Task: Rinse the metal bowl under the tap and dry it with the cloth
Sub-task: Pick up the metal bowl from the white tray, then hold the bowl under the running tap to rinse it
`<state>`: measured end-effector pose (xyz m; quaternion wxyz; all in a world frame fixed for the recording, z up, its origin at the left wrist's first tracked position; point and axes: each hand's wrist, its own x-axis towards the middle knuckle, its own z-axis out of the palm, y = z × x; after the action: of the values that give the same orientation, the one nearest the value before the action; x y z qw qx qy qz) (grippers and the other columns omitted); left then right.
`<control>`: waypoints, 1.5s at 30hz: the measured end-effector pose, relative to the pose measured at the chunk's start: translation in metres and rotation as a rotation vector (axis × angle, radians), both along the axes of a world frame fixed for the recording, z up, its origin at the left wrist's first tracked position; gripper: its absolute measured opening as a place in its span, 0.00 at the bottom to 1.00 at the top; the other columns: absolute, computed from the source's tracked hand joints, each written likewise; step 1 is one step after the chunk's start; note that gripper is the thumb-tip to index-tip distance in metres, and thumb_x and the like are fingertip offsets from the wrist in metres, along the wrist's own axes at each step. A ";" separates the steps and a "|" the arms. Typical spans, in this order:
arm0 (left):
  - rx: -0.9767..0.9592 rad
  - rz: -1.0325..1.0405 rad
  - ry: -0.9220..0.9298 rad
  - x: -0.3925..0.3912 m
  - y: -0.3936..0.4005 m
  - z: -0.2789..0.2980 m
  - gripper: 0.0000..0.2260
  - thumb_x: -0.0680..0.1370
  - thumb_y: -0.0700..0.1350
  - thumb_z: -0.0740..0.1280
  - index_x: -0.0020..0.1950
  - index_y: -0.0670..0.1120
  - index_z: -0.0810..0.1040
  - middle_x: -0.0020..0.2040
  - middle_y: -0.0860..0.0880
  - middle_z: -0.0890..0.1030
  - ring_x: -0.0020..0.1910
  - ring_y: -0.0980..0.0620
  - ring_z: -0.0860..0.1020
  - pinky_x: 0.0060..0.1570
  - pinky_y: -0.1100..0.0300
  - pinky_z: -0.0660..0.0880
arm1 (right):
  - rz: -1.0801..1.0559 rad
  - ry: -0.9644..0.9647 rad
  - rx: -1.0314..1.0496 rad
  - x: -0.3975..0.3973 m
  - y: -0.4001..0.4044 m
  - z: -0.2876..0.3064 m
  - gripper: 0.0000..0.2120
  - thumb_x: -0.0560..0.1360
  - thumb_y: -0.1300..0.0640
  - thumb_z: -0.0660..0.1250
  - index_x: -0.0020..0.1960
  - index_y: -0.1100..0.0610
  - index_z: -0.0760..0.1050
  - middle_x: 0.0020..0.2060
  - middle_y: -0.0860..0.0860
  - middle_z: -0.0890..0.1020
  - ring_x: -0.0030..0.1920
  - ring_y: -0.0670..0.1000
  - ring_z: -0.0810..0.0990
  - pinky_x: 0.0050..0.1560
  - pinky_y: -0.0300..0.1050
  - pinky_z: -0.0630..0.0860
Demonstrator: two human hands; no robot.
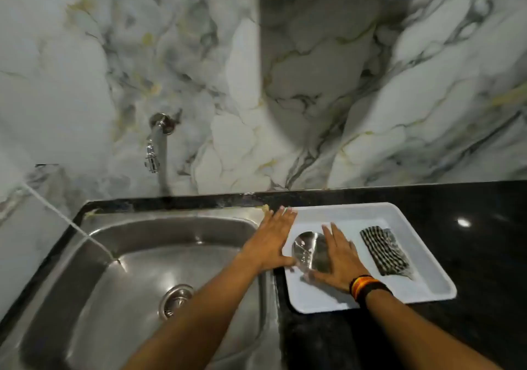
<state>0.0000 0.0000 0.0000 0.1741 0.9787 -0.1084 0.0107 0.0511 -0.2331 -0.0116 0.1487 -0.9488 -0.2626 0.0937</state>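
A shiny metal bowl (309, 251) lies in the left half of a white tray (405, 221) on the black counter. My left hand (271, 241) is spread flat over the tray's left rim, fingers apart, beside the bowl. My right hand (340, 258), with fingers extended, covers the bowl's right side; whether it grips the bowl is not clear. A folded black-and-white checked cloth (383, 251) lies in the tray's right half, apart from both hands. The chrome tap (155, 147) sticks out of the marble wall above the steel sink (137, 270); no water is visibly running.
The sink has a round drain (175, 299) near its middle. The black stone counter (484, 241) extends to the right of the tray. A marble-pattern wall rises behind everything. A thin white line runs diagonally across the sink's left corner.
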 end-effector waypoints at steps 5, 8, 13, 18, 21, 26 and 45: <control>0.063 0.012 0.170 0.020 -0.040 -0.025 0.60 0.72 0.68 0.77 0.88 0.44 0.45 0.89 0.42 0.52 0.88 0.42 0.45 0.83 0.47 0.30 | -0.073 0.170 0.099 0.016 -0.012 -0.030 0.76 0.50 0.22 0.75 0.83 0.51 0.39 0.83 0.52 0.51 0.82 0.55 0.51 0.81 0.61 0.49; 0.120 0.030 0.244 0.032 -0.048 -0.035 0.59 0.73 0.70 0.74 0.88 0.45 0.44 0.89 0.42 0.51 0.88 0.39 0.44 0.83 0.40 0.30 | -0.101 0.211 0.171 0.026 -0.009 -0.032 0.74 0.52 0.30 0.81 0.83 0.52 0.42 0.82 0.52 0.58 0.81 0.55 0.59 0.80 0.60 0.54; -0.024 0.103 0.251 0.040 -0.054 -0.036 0.57 0.75 0.63 0.76 0.88 0.44 0.40 0.84 0.40 0.65 0.87 0.40 0.55 0.84 0.42 0.32 | -0.126 0.259 0.290 0.028 -0.006 -0.039 0.65 0.59 0.36 0.81 0.83 0.53 0.47 0.80 0.53 0.63 0.78 0.57 0.65 0.79 0.58 0.60; -0.164 0.043 0.159 0.032 -0.027 0.004 0.65 0.70 0.58 0.84 0.88 0.45 0.38 0.80 0.42 0.69 0.83 0.43 0.59 0.80 0.59 0.31 | -0.118 0.206 0.376 0.021 0.001 -0.010 0.70 0.52 0.33 0.83 0.81 0.46 0.46 0.75 0.51 0.62 0.73 0.54 0.69 0.68 0.53 0.74; -0.201 0.014 0.122 0.030 0.009 0.036 0.68 0.66 0.54 0.86 0.88 0.47 0.36 0.78 0.42 0.72 0.82 0.41 0.63 0.86 0.50 0.44 | -0.038 0.128 0.451 0.018 0.025 0.025 0.72 0.52 0.30 0.82 0.82 0.45 0.41 0.75 0.51 0.60 0.74 0.53 0.65 0.68 0.54 0.74; -0.287 0.080 0.114 0.006 0.086 0.088 0.70 0.64 0.50 0.88 0.88 0.52 0.37 0.76 0.44 0.75 0.77 0.42 0.68 0.80 0.45 0.64 | 0.071 0.159 0.539 0.006 0.097 0.071 0.72 0.53 0.33 0.83 0.81 0.39 0.38 0.69 0.52 0.65 0.73 0.55 0.65 0.72 0.55 0.70; 0.075 0.770 -0.516 0.004 0.281 0.098 0.54 0.78 0.54 0.75 0.88 0.41 0.39 0.88 0.38 0.39 0.87 0.37 0.38 0.85 0.38 0.41 | 0.129 0.286 0.695 -0.054 0.306 0.035 0.71 0.54 0.40 0.85 0.81 0.42 0.41 0.79 0.51 0.61 0.76 0.53 0.66 0.71 0.48 0.68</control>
<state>0.0039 0.2813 0.0984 0.0893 0.9186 0.2227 0.3140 -0.0033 0.0727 0.0236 0.4904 -0.8006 -0.3147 0.1399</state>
